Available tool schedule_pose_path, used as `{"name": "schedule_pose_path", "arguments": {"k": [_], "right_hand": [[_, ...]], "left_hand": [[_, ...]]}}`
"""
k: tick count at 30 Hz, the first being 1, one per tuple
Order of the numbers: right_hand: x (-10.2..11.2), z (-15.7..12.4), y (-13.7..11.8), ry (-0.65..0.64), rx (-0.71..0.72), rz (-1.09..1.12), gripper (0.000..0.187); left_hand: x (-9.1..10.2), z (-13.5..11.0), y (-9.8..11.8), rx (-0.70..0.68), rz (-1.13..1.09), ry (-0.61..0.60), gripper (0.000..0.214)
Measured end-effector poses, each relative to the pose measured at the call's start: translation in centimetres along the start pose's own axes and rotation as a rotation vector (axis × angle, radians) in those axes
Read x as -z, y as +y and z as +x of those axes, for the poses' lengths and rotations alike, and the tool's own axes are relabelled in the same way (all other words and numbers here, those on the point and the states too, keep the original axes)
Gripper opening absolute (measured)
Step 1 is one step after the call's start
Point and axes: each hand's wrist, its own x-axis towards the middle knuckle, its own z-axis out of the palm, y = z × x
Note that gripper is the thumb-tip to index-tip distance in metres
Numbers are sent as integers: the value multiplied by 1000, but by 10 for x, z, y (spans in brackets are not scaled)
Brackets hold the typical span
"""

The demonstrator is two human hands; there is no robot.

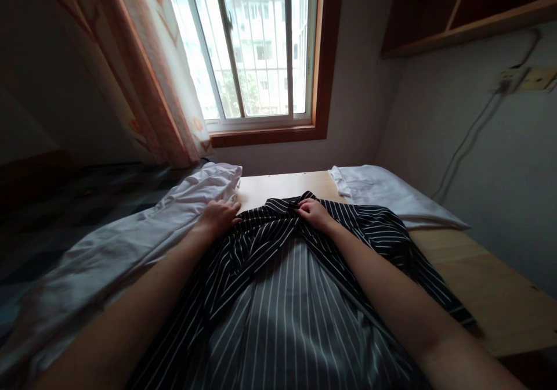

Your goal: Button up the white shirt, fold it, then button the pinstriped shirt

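Note:
A black shirt with white stripes (300,297) lies spread with its front open, its lighter inside showing. The collar (278,205) points toward the window. My right hand (316,213) is closed on the shirt at the collar, thumb and fingers pinching the cloth. At the shoulder on the left, my left hand (220,217) has its fingers curled on the fabric, with the fingertips partly hidden. One sleeve (435,285) stretches out to the right, beyond my right forearm.
A wooden table (487,285) carries the shirt. White garments lie to the left (117,251) and at the back right (383,192). A dark checked bed cover (87,204) is on the left. Behind are a curtain (143,59) and a window (256,47); a cord (465,140) hangs along the right wall.

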Motion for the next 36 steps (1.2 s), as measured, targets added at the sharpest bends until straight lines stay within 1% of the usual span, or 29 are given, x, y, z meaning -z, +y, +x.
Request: {"name": "schedule_pose_path", "arguments": {"k": [3, 5, 7, 9, 11, 13, 15, 18, 20, 23, 25, 29, 32, 34, 35, 36], "right_hand": [[-4, 0, 1, 32, 31, -37, 20], [-6, 1, 2, 46, 36, -45, 18], [-7, 1, 4, 52, 40, -49, 16], [-7, 0, 4, 50, 42, -53, 15], [-8, 0, 5, 52, 42, -53, 16], [-8, 0, 4, 55, 43, -53, 16], [-7, 0, 4, 58, 42, -56, 17], [-8, 0, 4, 66, 35, -66, 15], [-8, 0, 4, 74, 39, -70, 14], [-9, 0, 5, 82, 54, -74, 15], [-10, 0, 6, 83, 57, -81, 15], [-9, -1, 6, 75, 51, -97, 15], [-9, -2, 4, 70, 45, -108, 15], [-8, -3, 3, 64, 46, -121, 15], [-8, -3, 2, 61, 49, -128, 15], [-8, -3, 1, 61, 51, -135, 16]], "left_hand": [[16, -14, 28, -38, -83, 109, 21], [31, -32, 47, -26, -161, 98, 15], [44, -54, 63, -18, -237, -28, 19], [52, -78, 73, -28, -290, -202, 28], [56, -100, 79, -27, -318, -290, 27], [56, -117, 83, -3, -305, -326, 25], [56, -130, 90, 11, -268, -337, 26], [59, -144, 102, 10, -194, -340, 19], [63, -151, 110, 11, -145, -366, 15], [76, -158, 114, -13, -120, -384, 27], [87, -159, 112, -46, -148, -366, 28], [111, -146, 103, -71, -264, -336, 35], [126, -131, 107, -113, -426, -394, 41], [136, -124, 118, -178, -570, -443, 43], [141, -122, 126, -205, -644, -488, 45], [145, -121, 134, -229, -714, -558, 45]]}}
